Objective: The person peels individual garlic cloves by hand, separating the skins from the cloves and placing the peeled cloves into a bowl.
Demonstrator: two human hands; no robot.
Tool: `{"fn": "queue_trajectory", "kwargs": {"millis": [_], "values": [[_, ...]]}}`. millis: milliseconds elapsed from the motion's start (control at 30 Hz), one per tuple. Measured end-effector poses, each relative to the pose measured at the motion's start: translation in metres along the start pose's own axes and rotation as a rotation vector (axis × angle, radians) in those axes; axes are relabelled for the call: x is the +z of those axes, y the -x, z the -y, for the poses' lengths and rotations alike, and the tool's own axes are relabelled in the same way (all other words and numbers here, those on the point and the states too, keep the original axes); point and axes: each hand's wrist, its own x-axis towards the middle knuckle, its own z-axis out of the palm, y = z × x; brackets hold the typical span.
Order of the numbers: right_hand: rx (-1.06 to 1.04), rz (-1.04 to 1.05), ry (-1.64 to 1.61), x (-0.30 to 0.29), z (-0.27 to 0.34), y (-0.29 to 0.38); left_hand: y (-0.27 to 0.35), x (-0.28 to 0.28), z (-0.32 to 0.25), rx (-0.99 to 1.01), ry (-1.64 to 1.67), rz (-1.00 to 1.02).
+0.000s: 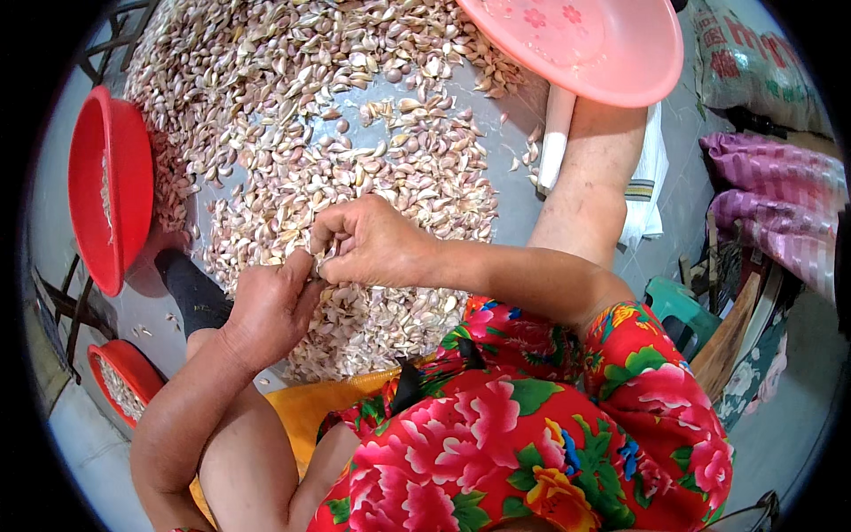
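My left hand (274, 309) and my right hand (379, 246) meet fingertip to fingertip above a spread of loose garlic cloves (399, 189). Thumb and fingers of both hands pinch a small garlic clove (316, 267), mostly covered by the fingertips. Inside the curled fingers of my right hand, a few more garlic cloves (344, 243) show. The spread lies on a grey tiled floor (515, 213) between my legs. Close to my lap, the heap (379, 332) looks paler and more broken up, with papery skins among it.
A pink plastic basin (638, 40) overlaps my right lower leg. At left are a large red basin (136, 179) and a smaller red basin (149, 372) holding pale cloves. On the right sit a printed woven sack (758, 86), purple striped cloth (764, 166), a green plastic stool (685, 309) and wooden boards (728, 339).
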Motion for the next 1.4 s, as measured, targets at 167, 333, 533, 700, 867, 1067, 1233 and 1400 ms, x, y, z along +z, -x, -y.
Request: {"fn": "queue_trajectory", "kwargs": {"millis": [167, 333, 533, 700, 867, 1067, 1233, 1400], "values": [[0.122, -0.003, -0.221, 0.003, -0.001, 0.0, 0.002, 0.001, 0.006, 0.043, 0.008, -0.021], [-0.021, 0.003, -0.111, 0.004, -0.005, 0.0, 0.003, -0.005, 0.002, 0.054, -0.002, 0.018], [0.133, -0.016, -0.289, 0.011, -0.006, 0.003, 0.007, 0.004, 0.006, 0.084, -0.089, -0.012], [0.235, 0.036, -0.495, 0.008, -0.01, 0.001, 0.006, 0.001, 0.007, 0.083, -0.017, 0.008], [0.329, 0.045, -0.61, 0.007, -0.014, 0.004, 0.003, -0.004, 0.011, 0.105, 0.076, 0.08], [0.277, 0.097, -0.719, 0.006, -0.023, 0.002, 0.005, -0.004, 0.011, 0.079, 0.266, 0.048], [0.276, 0.1, -0.815, 0.005, -0.015, 0.002, 0.006, -0.012, 0.005, 0.065, 0.37, -0.032], [0.234, 0.14, -0.756, 0.006, -0.011, -0.001, 0.007, -0.005, 0.011, 0.011, 0.353, -0.139]]}}
